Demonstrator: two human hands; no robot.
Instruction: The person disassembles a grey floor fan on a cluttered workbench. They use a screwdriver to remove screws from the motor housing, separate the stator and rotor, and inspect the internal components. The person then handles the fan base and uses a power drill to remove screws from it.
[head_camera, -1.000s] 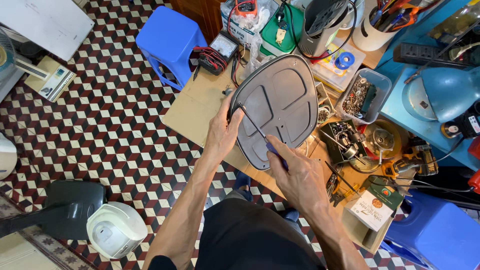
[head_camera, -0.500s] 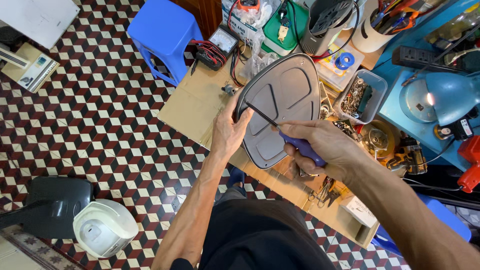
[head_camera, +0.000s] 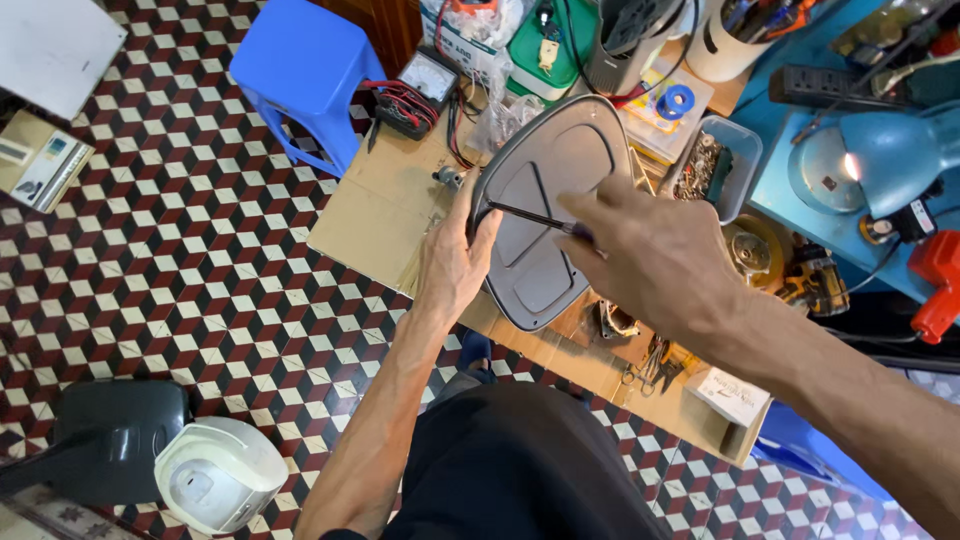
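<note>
The left hand (head_camera: 455, 262) grips the left edge of a grey oval cover (head_camera: 545, 205) lying on the cardboard-topped tabletop (head_camera: 375, 215). The right hand (head_camera: 655, 255) closes its fingers on a screwdriver (head_camera: 535, 218), whose tip meets the cover's left rim just beside the left thumb.

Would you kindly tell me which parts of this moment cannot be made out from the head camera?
- Screwdriver: its handle is hidden inside the right hand, and its tip is too small to judge where it meets the grey panel.
- Grey panel: the left hand covers part of its left edge.
- Small parts in the clear tray: too small to identify.
- Desk lamp: cut off by the right frame edge.
</note>
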